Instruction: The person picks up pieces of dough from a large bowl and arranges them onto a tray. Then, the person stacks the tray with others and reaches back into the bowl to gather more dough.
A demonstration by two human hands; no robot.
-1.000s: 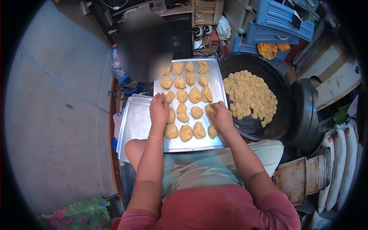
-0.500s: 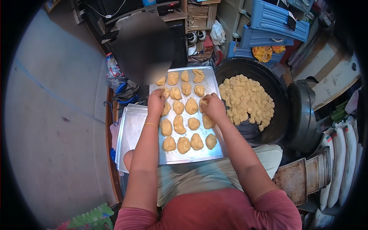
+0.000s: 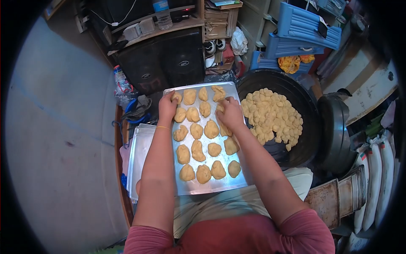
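L hand (image 3: 168,106) pinches shut on corner dough piece (image 3: 176,98) at far-left of baking tray (image 3: 237,180). R hand (image 3: 231,113) curls closed over edge dough piece (image 3: 220,108) nr tray's far-right side. Tray sits on lap, w/ black pan (image 3: 296,84) of dough bits (image 3: 270,112) just beside, to the right.

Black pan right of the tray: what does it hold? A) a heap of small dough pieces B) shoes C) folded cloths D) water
A: the black pan holds a heap of small dough pieces, pale yellow against its dark wall.
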